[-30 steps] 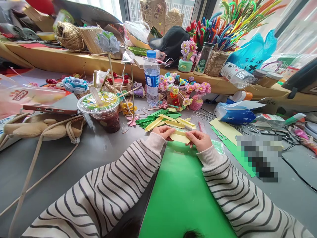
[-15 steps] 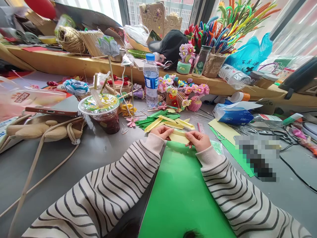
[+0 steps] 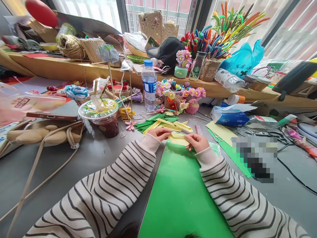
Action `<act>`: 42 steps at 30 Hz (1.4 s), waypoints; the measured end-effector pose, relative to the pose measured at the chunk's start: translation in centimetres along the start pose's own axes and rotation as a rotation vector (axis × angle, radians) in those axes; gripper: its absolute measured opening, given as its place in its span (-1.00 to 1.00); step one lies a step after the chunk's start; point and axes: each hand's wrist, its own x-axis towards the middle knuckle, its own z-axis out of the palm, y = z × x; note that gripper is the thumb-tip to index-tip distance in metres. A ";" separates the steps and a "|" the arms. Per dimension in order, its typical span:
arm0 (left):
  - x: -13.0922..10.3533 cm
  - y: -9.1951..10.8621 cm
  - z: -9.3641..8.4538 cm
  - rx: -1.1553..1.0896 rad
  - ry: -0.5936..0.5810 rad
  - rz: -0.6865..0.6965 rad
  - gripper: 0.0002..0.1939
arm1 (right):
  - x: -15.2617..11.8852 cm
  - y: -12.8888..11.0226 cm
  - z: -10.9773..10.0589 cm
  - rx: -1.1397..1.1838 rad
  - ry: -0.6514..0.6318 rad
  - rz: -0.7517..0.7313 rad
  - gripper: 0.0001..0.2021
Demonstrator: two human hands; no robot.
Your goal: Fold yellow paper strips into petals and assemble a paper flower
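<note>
Between my two hands is a small yellow strip of paper (image 3: 178, 139), partly folded along its far edge. My left hand (image 3: 158, 134) pinches its left end with thumb and fingers. At the right end, my right hand (image 3: 198, 142) grips the paper the same way. Beneath it lies the top end of a glossy green board (image 3: 183, 191). Just beyond my hands are several folded yellow paper pieces (image 3: 170, 127), beside a pile of folded green paper strips (image 3: 151, 123).
A cup of dark drink (image 3: 106, 124) and a water bottle (image 3: 149, 87) stand beyond my left hand. Scissors (image 3: 218, 137) lie on green and yellow paper at right, near a blue tissue pack (image 3: 230, 116). Crocheted flowers (image 3: 173, 94) stand behind the paper pile.
The view has shifted slightly. The paper strip is still held at both ends, its folded edge now tilted differently, and my left hand's fingers reach farther along it.
</note>
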 end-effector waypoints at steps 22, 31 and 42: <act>-0.1 0.0 0.1 0.086 0.022 -0.010 -0.82 | -0.1 -0.2 0.4 0.047 -0.008 0.030 -0.71; 0.2 0.6 -0.3 -0.204 -0.082 -0.257 -0.68 | -0.1 -0.1 0.5 0.072 -0.010 0.002 -0.72; -0.1 1.2 1.0 -0.121 -0.014 -0.399 -0.83 | -0.6 -0.3 0.9 0.082 -0.052 -0.047 -0.73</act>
